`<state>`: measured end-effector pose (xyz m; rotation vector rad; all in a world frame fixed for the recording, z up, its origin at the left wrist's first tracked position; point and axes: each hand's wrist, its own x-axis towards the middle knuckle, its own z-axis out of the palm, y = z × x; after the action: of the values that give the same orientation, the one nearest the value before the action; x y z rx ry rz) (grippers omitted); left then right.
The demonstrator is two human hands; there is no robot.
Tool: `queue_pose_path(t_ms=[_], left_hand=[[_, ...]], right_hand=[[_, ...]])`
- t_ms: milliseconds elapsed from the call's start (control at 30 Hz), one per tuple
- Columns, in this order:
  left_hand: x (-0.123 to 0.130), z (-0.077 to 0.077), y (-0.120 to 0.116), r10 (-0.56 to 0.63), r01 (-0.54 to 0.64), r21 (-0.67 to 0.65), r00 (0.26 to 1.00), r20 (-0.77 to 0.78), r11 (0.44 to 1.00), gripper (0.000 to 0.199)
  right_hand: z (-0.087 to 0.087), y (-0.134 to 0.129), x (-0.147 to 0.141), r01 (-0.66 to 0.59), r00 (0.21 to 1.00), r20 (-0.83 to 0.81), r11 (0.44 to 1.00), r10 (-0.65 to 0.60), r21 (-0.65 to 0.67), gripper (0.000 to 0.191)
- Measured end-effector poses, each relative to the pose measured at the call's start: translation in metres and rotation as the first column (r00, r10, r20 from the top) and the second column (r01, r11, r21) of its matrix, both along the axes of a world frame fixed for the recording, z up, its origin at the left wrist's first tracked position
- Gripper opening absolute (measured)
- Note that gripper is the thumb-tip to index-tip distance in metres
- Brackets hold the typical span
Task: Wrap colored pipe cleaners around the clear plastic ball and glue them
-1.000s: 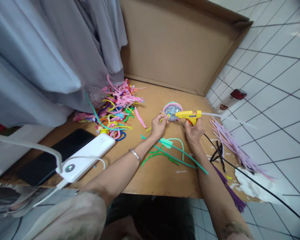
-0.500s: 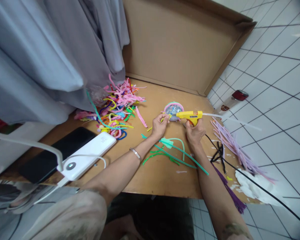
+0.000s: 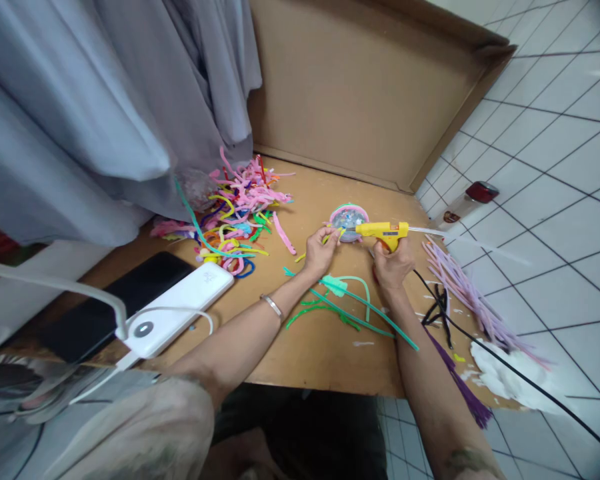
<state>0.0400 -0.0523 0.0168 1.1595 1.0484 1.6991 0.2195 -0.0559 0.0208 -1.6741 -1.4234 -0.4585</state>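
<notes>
The yellow stem [image 3: 341,232] is pinched in the left fingers [image 3: 329,233]. Part of it is hidden, so I can't tell its whole shape. The glue gun [image 3: 384,231] points its tip at it from the right. The right fingers [image 3: 379,252] are wrapped around the gun's grip, but I can't tell if they squeeze the trigger. The tip is so close to the stem that I can't tell if they touch.

The tip may be hot, and that is the big worry. If the fingers slip on either side, it could burn the left ones. A hard squeeze could push out too much glue, which could get on the skin or drip into the bowl [image 3: 349,207] just past the left fingers.

A clear glue stick [image 3: 427,231] pokes out behind the gun, right of the right fingers. If it bumps something, the gun could jerk. The black cord [image 3: 480,343] trails away nearby, and a snag could tug the gun too.

Below the left fingers, teal stems [image 3: 373,311] lie over the counter [image 3: 300,367]. One crosses the right arm [image 3: 425,387], so a quick move could knock it away.
</notes>
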Motion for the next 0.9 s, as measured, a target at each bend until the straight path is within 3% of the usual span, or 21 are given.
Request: queue_pose_path(t_ms=[367, 900], left_hand=[[0.0006, 0.0018, -0.0012, -0.004, 0.005, -0.005, 1.000, 0.018, 1.000, 0.016], [0.0001, 0.0011, -0.0009, 0.001, -0.002, 0.020, 1.000, 0.018, 1.000, 0.017]], right_hand=[[-0.0031, 0.0013, -0.0022, -0.053, 0.999, 0.008, 0.998, 0.052, 0.017, 0.028], [-0.0017, 0.0009, -0.0018, -0.024, 1.000, 0.007, 0.999, 0.024, 0.040, 0.027]])
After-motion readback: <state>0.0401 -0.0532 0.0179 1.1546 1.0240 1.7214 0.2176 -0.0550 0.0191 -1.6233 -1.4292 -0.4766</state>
